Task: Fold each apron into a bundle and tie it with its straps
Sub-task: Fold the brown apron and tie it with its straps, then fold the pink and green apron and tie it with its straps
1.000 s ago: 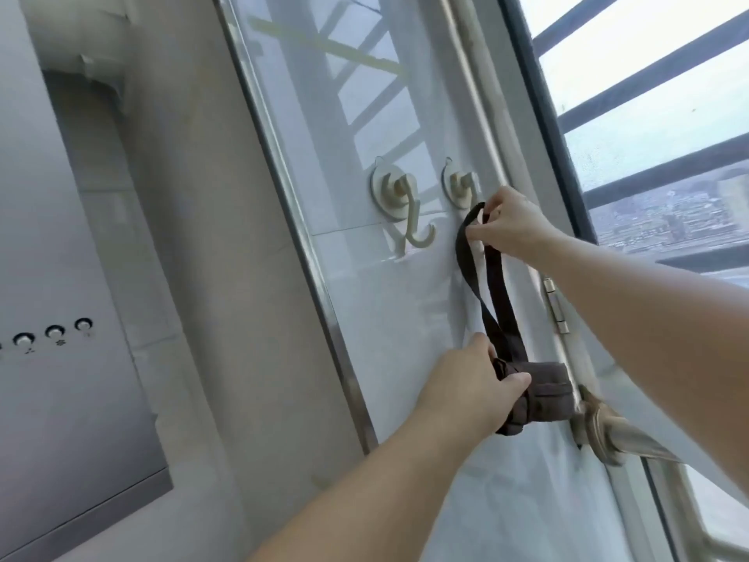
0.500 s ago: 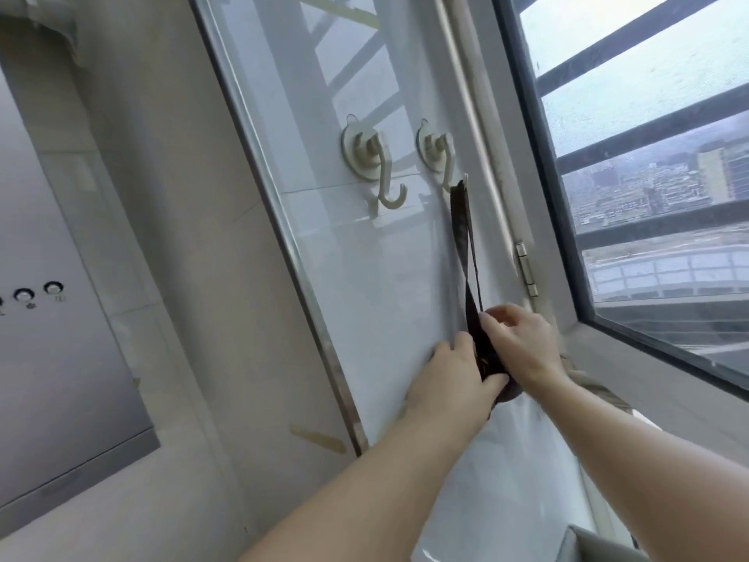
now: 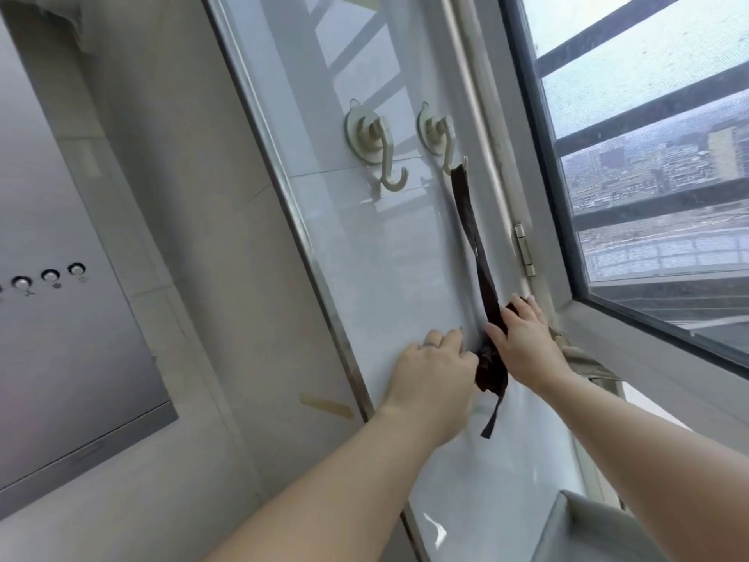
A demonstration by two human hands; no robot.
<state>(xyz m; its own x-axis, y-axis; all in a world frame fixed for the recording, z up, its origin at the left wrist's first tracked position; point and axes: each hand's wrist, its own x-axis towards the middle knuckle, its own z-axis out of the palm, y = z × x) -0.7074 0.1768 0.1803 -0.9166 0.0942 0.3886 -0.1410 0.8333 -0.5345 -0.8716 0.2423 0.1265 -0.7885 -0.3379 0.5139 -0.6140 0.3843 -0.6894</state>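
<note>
Hands close on a dark brown folded apron bundle, which hangs low against the white glossy tiled wall, beside the grey-framed window. Its dark brown flat strap runs up and slightly left from the bundle to the right-hand cream plastic suction hook, and is looped over the hook's tip. The long axis is therefore near upright, with the hook above and the bundle below. A loose strap tail dangles beneath the bundle.

The right hand has its grip on the bundle's upper part, thumb laid across the foot of the strap and fingers reaching round the far side. The left hand meets the bundle's left flank with curled fingers. Its fingertips are hidden, so I cannot tell whether that grip pinches cloth or only steadies it. Both hands are level with the bundle, the right one nearer the strap. The neighbouring left-hand cream hook is bare.

By the look of it the bundle is tied and hung. The coming move probably calls for easing the weight down along the strap so the loop keeps its seat.
</note>
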